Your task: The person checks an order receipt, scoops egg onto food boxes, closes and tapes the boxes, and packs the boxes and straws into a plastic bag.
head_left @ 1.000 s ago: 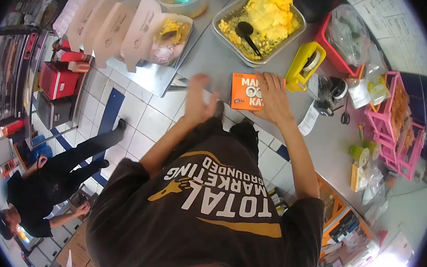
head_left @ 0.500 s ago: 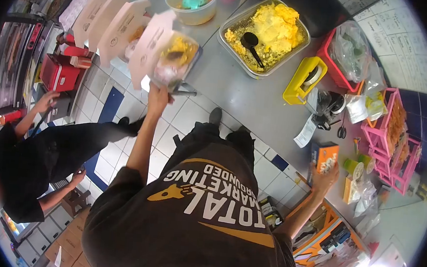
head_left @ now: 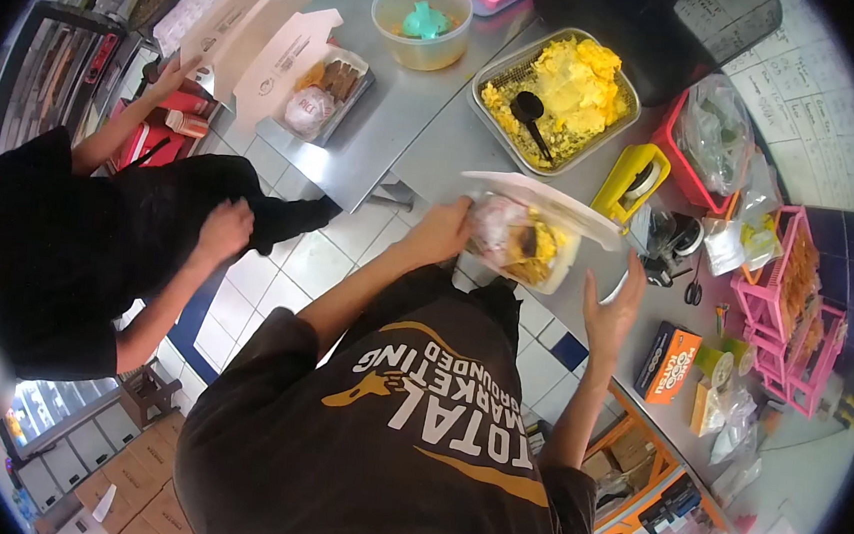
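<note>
An open food box (head_left: 522, 236) with a wrapped white bundle and yellow food inside is gripped at its left side by my left hand (head_left: 442, 230). Its lid stands up on the far side. To the right of this box, my right hand (head_left: 612, 307) is raised with fingers apart, holding nothing. A closed orange and black box (head_left: 669, 363) stands on the steel counter (head_left: 434, 172) beyond my right hand. Farther off is a metal tray (head_left: 545, 168) of yellow food, with a black spoon (head_left: 529, 114) lying in it.
At the left, a person in black (head_left: 57, 248) reaches toward more open food boxes (head_left: 263, 53). A round plastic tub (head_left: 419, 51) sits at the back. A yellow tape dispenser (head_left: 626, 182), a red basket (head_left: 675, 171) and pink racks (head_left: 782, 285) stand at the right.
My left hand has brought the open food box from the left to in front of me. My right hand has let go of the orange box. The other person has moved closer to the boxes.
</note>
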Available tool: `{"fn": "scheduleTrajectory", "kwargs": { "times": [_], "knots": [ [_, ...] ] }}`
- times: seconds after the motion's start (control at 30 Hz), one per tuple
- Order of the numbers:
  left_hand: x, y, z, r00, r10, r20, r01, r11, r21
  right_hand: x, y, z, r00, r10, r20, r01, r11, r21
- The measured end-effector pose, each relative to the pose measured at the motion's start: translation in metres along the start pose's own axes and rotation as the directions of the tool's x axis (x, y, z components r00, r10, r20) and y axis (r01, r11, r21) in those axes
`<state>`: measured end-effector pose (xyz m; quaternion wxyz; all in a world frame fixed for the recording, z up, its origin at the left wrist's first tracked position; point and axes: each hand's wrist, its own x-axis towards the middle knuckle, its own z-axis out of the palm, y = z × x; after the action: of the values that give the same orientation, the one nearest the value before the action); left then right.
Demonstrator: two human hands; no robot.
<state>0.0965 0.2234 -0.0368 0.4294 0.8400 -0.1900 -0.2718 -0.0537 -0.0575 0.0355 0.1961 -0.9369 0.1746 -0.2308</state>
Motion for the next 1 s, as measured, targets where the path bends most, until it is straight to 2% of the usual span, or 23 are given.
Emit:
{"fn": "scheduleTrajectory", "kwargs": {
  "times": [0.07,0.1,0.13,0.17,0.2,0.23,0.27,0.3,0.37,0.4,0.43,0.47,0.5,0.57,0.6,0.63,0.67,0.73,0.8,0.83,0.9,0.97,1.0],
  "knots": [
    [0.016,0.014,0.007,0.971,0.167,-0.171,-0.151,0.983,0.104,0.013,0.004,0.009,0.997,-0.061,-0.050,0.062,0.998,0.023],
    [0.024,0.031,0.001,0.968,0.176,-0.177,-0.159,0.982,0.102,0.014,0.021,0.017,0.999,-0.008,-0.042,0.012,0.995,0.098],
    [0.031,0.058,-0.013,0.786,0.454,-0.419,-0.359,0.888,0.289,0.017,0.032,0.021,0.999,0.045,-0.028,-0.039,0.984,0.174],
    [0.037,0.072,-0.020,0.481,0.680,-0.553,-0.455,0.733,0.505,0.022,0.034,0.020,0.999,0.045,-0.028,-0.040,0.984,0.173],
    [0.047,0.072,-0.020,0.483,0.679,-0.552,-0.455,0.734,0.504,0.029,0.031,0.016,0.998,0.062,0.000,-0.061,0.979,0.193],
    [0.057,0.072,-0.021,0.631,0.688,-0.358,-0.531,0.719,0.448,0.033,0.030,0.014,0.997,0.075,0.029,-0.079,0.974,0.211],
    [0.068,0.073,-0.023,0.723,0.677,-0.140,-0.592,0.711,0.379,0.037,0.032,0.018,0.997,0.067,0.026,-0.071,0.975,0.213],
    [0.075,0.077,-0.026,0.720,0.678,-0.148,-0.591,0.711,0.382,0.040,0.035,0.025,0.996,0.076,0.045,-0.085,0.965,0.249],
    [0.084,0.086,-0.028,0.830,0.527,0.184,-0.557,0.800,0.222,0.038,0.043,0.040,0.994,0.085,0.065,-0.100,0.955,0.280],
    [0.088,0.084,-0.023,0.828,0.529,0.183,-0.560,0.798,0.222,0.036,0.046,0.049,0.993,0.114,0.032,-0.118,0.936,0.331],
    [0.092,0.076,-0.014,0.814,0.571,0.106,-0.580,0.810,0.089,0.033,0.050,0.060,0.989,0.148,0.000,-0.137,0.914,0.381],
    [0.094,0.069,-0.001,0.799,0.601,0.029,-0.599,0.799,-0.050,0.024,0.049,0.079,0.899,0.438,-0.004,-0.370,0.763,0.530],
    [0.094,0.062,0.014,0.792,0.609,0.039,-0.606,0.793,-0.062,0.011,0.066,0.105,0.911,0.405,-0.075,-0.342,0.845,0.411],
    [0.092,0.060,0.055,0.846,0.418,-0.331,-0.523,0.769,-0.366,0.001,0.075,0.121,0.925,0.350,-0.149,-0.319,0.927,0.198],
    [0.090,0.063,0.063,0.883,0.326,-0.337,-0.447,0.803,-0.395,0.014,0.051,0.115,0.858,0.510,-0.053,-0.446,0.793,0.414],
    [0.083,0.079,0.067,0.885,0.253,-0.390,-0.425,0.781,-0.457,0.029,0.025,0.108,0.758,0.650,0.045,-0.545,0.595,0.591],
    [0.077,0.097,0.066,0.883,0.175,-0.435,-0.404,0.756,-0.516,0.035,0.014,0.127,0.712,0.669,-0.215,-0.431,0.657,0.618],
    [0.082,0.111,0.062,0.898,0.102,-0.427,-0.317,0.823,-0.471,0.036,0.029,0.136,0.776,0.603,-0.183,-0.424,0.714,0.557],
    [0.085,0.110,0.054,0.964,0.059,-0.259,-0.218,0.736,-0.642,0.058,-0.022,0.089,0.721,0.692,-0.015,-0.377,0.410,0.830],
    [0.088,0.107,0.053,0.968,0.074,-0.240,-0.216,0.733,-0.645,0.054,-0.012,0.088,0.710,0.704,-0.034,-0.374,0.417,0.829],
    [0.090,0.099,0.046,0.941,0.249,-0.231,-0.339,0.723,-0.602,0.044,0.005,0.095,0.863,0.505,-0.021,-0.277,0.506,0.817],
    [0.099,0.084,0.039,0.949,0.264,-0.174,-0.316,0.777,-0.545,0.045,0.013,0.092,0.866,0.499,-0.025,-0.259,0.492,0.831],
    [0.099,0.076,0.035,0.960,0.252,-0.119,-0.278,0.830,-0.484,0.041,0.020,0.084,0.895,0.443,0.049,-0.303,0.524,0.796]
  ]
}}
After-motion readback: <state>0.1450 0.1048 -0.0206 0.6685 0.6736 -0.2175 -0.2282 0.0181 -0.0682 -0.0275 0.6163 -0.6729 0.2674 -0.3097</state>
